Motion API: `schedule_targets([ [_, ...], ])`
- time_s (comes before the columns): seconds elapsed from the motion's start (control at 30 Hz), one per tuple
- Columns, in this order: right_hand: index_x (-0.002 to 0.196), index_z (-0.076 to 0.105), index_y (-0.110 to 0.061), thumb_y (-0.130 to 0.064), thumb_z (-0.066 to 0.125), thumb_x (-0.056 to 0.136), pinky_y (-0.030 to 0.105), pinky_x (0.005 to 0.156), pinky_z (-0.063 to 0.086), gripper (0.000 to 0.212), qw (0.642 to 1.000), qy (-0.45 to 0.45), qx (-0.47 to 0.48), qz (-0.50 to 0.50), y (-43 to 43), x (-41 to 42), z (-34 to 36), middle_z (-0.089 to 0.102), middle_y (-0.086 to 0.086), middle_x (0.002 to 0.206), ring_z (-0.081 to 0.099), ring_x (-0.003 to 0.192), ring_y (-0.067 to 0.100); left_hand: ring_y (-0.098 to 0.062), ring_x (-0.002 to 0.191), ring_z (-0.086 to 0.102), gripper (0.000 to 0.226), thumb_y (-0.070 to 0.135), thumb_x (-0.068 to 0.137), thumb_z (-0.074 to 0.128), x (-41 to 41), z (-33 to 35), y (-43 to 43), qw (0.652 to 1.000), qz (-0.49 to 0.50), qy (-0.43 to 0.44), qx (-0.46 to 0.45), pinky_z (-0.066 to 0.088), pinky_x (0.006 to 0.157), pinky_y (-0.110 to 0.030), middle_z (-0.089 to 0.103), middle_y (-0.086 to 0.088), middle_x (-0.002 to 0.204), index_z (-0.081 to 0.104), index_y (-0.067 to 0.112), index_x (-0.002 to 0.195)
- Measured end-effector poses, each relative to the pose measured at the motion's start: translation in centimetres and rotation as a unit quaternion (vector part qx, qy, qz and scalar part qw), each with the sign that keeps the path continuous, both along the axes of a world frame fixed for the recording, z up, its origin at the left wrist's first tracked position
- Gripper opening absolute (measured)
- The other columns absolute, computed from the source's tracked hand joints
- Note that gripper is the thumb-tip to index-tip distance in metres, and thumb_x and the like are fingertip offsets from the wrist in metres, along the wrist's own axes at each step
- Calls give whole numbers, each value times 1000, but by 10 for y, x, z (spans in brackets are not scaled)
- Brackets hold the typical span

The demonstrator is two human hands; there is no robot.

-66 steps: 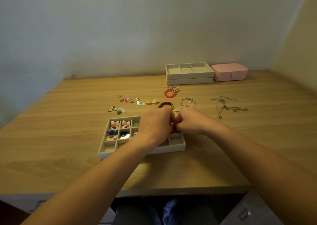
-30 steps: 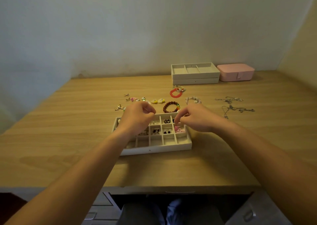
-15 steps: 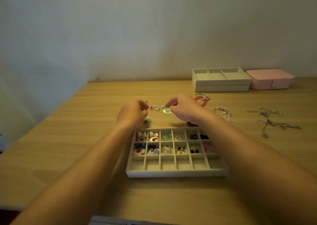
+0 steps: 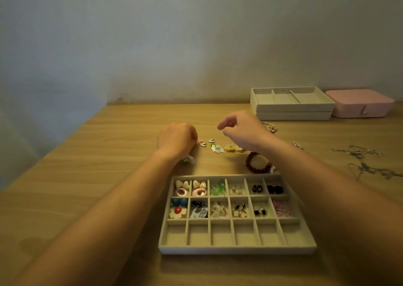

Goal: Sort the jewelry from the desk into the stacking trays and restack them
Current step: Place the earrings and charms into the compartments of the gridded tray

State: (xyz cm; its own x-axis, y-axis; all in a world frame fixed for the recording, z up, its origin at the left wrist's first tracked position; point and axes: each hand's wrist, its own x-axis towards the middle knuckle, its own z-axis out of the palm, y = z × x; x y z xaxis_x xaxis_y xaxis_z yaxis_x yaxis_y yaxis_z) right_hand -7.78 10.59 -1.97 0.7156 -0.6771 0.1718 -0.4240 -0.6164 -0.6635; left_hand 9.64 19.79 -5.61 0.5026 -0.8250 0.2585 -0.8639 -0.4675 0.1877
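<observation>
From where I watched, the sorting was roughly at its midpoint. The tray (image 4: 237, 247) near the front of the surface (image 4: 98, 176) had its two far rows filled with earrings, while the whole near row sat bare. Beyond it a scatter of small earrings (image 4: 217, 148) lay loose, with a dark bead bracelet (image 4: 257, 162) just behind the tray and chains (image 4: 366, 161) well off to the right. My left hand (image 4: 176, 140) was curled, fingertips pinched on a small pink piece (image 4: 198, 141) right at the surface. My right hand (image 4: 242, 131) hovered above the scatter, thumb and finger closed on something tiny; what it was I could not tell. Two more trays (image 4: 292, 109) stood stacked by the wall, the top one bare, beside a pink box (image 4: 359, 103). So bracelets, chains and restacking all remained, I judged.
</observation>
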Motion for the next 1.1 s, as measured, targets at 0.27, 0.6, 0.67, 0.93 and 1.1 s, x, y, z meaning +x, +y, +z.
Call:
schedule_targets([
  [0.27, 117, 71, -23, -11, 52, 101, 26, 76, 55, 27, 999, -28, 43, 7, 11, -20, 4, 64, -2, 115, 63, 101, 15, -14, 81, 67, 15, 20, 90, 73, -31, 27, 22, 961, -95, 233, -117, 53, 69, -31, 72, 6, 84, 70, 32, 82],
  [0.6, 114, 69, -10, -11, 66, 98, 30, 75, 61, 17, 948, -117, 286, 76, 43, -73, 28, 73, 10, 93, 72, 76, 15, -9, 74, 67, 16, 4, 87, 74, -96, 61, 65, 883, -193, 395, -166, 53, 63, -24, 76, -2, 83, 72, 19, 92],
  [0.67, 116, 69, -8, -8, 68, 95, 34, 79, 62, 20, 936, -135, 316, 75, 46, -85, 31, 73, 11, 93, 72, 79, 18, -11, 75, 67, 15, 10, 87, 76, -105, 61, 70, 862, -195, 434, -173, 53, 64, -23, 75, -2, 85, 70, 20, 97],
  [0.93, 114, 71, -7, -6, 69, 93, 31, 74, 61, 21, 927, -166, 327, 81, 53, -125, 36, 74, 13, 93, 72, 80, 21, -15, 78, 65, 36, 13, 78, 78, -125, 59, 80, 765, -194, 598, -137, 53, 68, -26, 71, -6, 92, 66, 9, 112],
  [1.1, 108, 73, -6, -5, 69, 93, 31, 72, 60, 16, 937, -171, 293, 83, 54, -137, 37, 74, 12, 92, 73, 82, 23, -13, 73, 60, 18, 1, 91, 65, -132, 63, 79, 751, -205, 619, -104, 54, 67, -21, 66, -7, 84, 72, 5, 106],
])
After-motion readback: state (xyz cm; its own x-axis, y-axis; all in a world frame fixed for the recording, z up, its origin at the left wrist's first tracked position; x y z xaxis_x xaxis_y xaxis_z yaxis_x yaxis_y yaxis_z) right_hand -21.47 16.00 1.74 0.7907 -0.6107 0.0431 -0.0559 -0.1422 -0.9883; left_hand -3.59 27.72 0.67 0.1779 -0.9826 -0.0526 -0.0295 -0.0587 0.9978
